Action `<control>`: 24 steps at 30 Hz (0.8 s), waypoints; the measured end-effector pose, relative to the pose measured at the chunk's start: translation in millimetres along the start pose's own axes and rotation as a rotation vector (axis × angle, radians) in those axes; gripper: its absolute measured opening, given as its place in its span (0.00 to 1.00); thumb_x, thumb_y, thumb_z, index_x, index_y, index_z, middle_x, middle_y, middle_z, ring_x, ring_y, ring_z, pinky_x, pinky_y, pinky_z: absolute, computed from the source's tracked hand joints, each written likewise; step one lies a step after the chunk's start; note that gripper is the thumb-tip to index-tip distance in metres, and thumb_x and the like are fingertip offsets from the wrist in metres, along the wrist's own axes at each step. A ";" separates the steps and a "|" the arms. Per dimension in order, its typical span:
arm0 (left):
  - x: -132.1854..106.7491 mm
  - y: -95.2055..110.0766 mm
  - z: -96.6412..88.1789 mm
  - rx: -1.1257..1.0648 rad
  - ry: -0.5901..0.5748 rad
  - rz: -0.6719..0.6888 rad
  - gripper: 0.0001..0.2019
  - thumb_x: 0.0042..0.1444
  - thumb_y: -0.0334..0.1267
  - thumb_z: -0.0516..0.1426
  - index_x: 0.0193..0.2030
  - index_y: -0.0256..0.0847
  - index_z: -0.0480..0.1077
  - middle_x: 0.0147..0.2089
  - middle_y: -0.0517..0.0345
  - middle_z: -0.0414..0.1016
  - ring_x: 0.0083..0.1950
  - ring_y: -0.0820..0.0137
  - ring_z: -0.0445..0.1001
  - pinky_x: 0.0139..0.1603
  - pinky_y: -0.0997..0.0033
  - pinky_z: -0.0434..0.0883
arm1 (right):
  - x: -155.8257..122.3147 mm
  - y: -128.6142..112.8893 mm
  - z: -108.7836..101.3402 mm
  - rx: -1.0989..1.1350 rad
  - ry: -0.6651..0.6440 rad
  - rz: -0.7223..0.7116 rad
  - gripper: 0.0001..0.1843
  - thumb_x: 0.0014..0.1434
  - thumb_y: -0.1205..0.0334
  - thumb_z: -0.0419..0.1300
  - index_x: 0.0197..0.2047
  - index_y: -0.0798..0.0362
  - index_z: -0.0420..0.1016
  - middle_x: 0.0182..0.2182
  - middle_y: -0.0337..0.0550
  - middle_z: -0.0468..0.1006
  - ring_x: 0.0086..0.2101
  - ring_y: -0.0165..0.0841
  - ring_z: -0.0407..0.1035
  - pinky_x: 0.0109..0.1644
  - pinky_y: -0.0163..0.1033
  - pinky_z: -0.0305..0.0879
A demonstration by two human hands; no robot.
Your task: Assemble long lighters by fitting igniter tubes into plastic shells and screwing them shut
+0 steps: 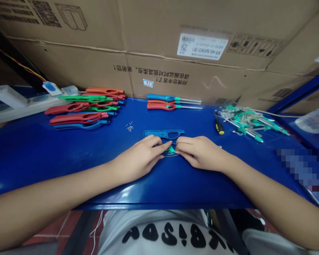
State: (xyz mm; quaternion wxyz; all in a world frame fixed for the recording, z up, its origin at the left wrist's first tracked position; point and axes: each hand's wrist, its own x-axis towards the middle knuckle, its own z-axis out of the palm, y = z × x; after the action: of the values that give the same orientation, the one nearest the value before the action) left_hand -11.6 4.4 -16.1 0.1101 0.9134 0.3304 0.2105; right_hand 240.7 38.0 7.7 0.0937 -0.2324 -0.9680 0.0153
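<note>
My left hand (142, 156) and my right hand (200, 152) meet over a small assembly at the middle of the table. Between their closed fingertips shows a green trigger piece (171, 149), sitting in a lighter casing half (170, 154) that the fingers mostly cover. The left index finger presses on the green piece from the left. On the right, thumb and fingers pinch the assembly's right end. Just behind them lies an empty blue lighter casing half (162, 134), inner side up, near the left fingers.
Orange, red, green and blue casings (82, 109) are piled at left, near a power strip (29, 106). Small screws (129, 126) lie between. Two put-together lighters (172, 106) rest by the cardboard box (149, 46). A screwdriver (219, 124) and green-and-metal lighter inserts (252, 124) lie right.
</note>
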 end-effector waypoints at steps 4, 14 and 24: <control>0.5 1.3 -1.2 0.040 0.000 -0.017 0.21 0.69 0.35 0.53 0.66 0.32 0.65 0.48 0.45 0.74 0.50 0.60 0.71 0.53 0.57 0.75 | 1.1 -0.5 -4.2 0.017 -0.040 0.004 0.14 0.71 0.64 0.49 0.36 0.54 0.72 0.35 0.42 0.74 0.29 0.29 0.65 0.31 0.36 0.54; 2.1 7.5 -6.5 0.087 -0.047 -0.023 0.15 0.70 0.37 0.51 0.55 0.34 0.75 0.49 0.46 0.74 0.50 0.61 0.73 0.52 0.59 0.76 | -0.8 1.8 -4.7 0.033 -0.055 0.032 0.13 0.71 0.64 0.50 0.37 0.53 0.74 0.36 0.42 0.75 0.31 0.30 0.68 0.32 0.35 0.56; -1.0 14.2 -14.7 0.214 -0.100 -0.063 0.18 0.70 0.37 0.50 0.61 0.35 0.72 0.50 0.45 0.73 0.50 0.59 0.74 0.51 0.55 0.77 | -3.3 11.5 -11.3 -0.004 0.129 0.181 0.15 0.71 0.58 0.50 0.50 0.51 0.77 0.47 0.45 0.79 0.40 0.34 0.75 0.38 0.37 0.66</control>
State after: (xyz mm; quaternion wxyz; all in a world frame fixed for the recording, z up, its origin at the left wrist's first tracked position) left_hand -11.1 -6.0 1.5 0.0347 0.9184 0.3739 0.1246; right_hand 250.8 46.6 17.3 0.1533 -0.3198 -0.9350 0.0067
